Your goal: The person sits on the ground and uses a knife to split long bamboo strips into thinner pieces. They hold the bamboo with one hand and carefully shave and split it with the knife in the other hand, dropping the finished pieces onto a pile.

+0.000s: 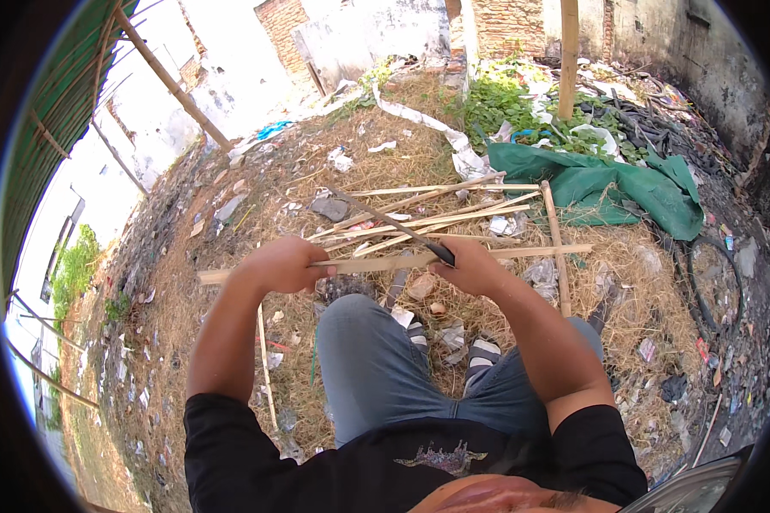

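Observation:
A long flat strip of pale wood or bamboo [376, 265] runs crosswise in front of my knees. My left hand [287, 265] is closed round it left of the middle, thumb along its near face. My right hand [470, 267] grips the black handle of a long, dark-bladed knife [385, 219]. Its narrow blade points away to the far left, above several loose strips [453, 203] on the ground. The right fingers are beside the held strip; whether they also touch it is hard to see. The strip's right end rests across another strip [556, 239].
Dry grass and litter cover the ground. A crumpled green tarp [590, 184] lies at the far right, a black hose [714, 282] nearer on that side. One bamboo pole [569, 60] stands at the back; another [175, 85] leans at the far left. A thin strip [265, 368] lies left of my knee.

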Motion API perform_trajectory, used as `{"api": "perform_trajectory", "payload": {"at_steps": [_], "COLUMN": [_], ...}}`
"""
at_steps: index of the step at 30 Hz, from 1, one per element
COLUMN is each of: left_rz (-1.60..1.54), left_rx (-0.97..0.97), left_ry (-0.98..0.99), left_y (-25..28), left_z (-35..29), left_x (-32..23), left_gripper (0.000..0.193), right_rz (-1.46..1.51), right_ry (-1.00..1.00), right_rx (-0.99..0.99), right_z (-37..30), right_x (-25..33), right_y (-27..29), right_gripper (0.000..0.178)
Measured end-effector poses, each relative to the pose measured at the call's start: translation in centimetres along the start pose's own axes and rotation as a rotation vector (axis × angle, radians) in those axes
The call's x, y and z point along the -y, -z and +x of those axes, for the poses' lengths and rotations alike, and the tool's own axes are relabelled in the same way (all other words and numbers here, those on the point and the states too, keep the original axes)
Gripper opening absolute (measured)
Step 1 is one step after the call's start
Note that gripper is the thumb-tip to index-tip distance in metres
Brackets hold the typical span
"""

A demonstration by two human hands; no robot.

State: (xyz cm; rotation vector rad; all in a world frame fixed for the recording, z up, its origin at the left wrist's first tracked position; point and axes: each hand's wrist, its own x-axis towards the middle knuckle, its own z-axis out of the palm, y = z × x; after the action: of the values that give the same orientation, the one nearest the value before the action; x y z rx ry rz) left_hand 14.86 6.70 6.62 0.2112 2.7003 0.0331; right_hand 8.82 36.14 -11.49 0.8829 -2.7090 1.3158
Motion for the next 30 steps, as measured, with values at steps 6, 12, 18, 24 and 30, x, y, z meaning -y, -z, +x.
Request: {"api": "perform_trajectory", "payload": {"at_steps": [6,12,18,24,30], "left_rz": [0.372,-0.102,-0.815,-1.059,-0.64], "left_rx": [-0.581,-1.65,-1.728,-0.708,-0.138], "left_ry": [0.034,-0.219,-0.259,-0.314,-0.56], "left_y": [3.2,5.9,-5.3,-12.6,-9.2], "left_z": [1.0,1.3,8.9,11.1,8.3], "left_x": [-4.5,-2.6,-2.2,-4.8,-9.5], "left_gripper": [0.064,0.054,0.042,0.033,0.036], "right_rz": [0.14,0.369,0.409,0.392,0.613], "right_ry": [-0.186,-0.273,-0.259,-0.201,0.079], "right_rx": [-0.211,-0.332,-0.362,-0.479,-0.896], "right_z": [-2.4,-3.1,-3.1,-2.9,-3.3], "right_x": [-5.4,-9.7,-8.5,-5.3,-3.5], "right_y": [3.1,5.4,6.5,8.4,12.5], "right_gripper": [0.031,0.027,0.026,0.027,0.031]}}
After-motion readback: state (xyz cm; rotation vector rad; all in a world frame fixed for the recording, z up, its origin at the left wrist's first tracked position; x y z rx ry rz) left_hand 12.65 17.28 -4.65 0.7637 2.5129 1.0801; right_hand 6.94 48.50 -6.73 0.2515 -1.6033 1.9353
